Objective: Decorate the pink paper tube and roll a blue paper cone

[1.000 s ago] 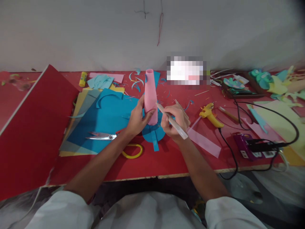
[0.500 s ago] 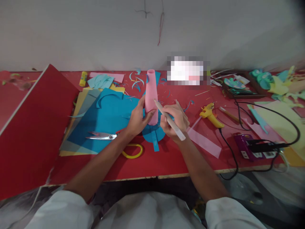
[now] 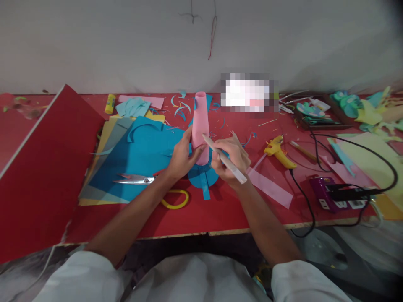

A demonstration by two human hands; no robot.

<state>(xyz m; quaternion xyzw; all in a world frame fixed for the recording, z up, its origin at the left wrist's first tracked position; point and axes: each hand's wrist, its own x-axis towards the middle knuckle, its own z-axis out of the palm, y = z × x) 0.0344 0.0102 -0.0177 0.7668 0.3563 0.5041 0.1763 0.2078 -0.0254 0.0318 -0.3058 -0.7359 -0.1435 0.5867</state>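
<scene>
A pink paper tube [image 3: 200, 119] rises near the middle of the table, narrower at its open top. Wrapped round its lower left side, my left hand [image 3: 184, 155] has the thumb across the front. My right hand [image 3: 232, 157] grips a whitish pen-like tool [image 3: 225, 159], its tip on or just beside the tube's front; I cannot tell its exact kind. Below the tube lies a blue paper disc [image 3: 195, 181] with a blue strip across it. Scissors [image 3: 175, 200] with a yellow loop lie under my left forearm, blades pointing left.
Blue paper sheets [image 3: 116, 167] lie on the left beside an upright red panel [image 3: 44, 167]. On the right are a yellow glue gun [image 3: 279, 153], a pink strip [image 3: 272, 188], a purple box [image 3: 321, 193] with black cables, and a dark tray [image 3: 327, 126]. Paper scraps [image 3: 181, 111] litter the back.
The tool's tip has moved slightly left across the tube's front, rising and then lowering a little. The tube has shifted slightly right in view; my left hand keeps its hold.
</scene>
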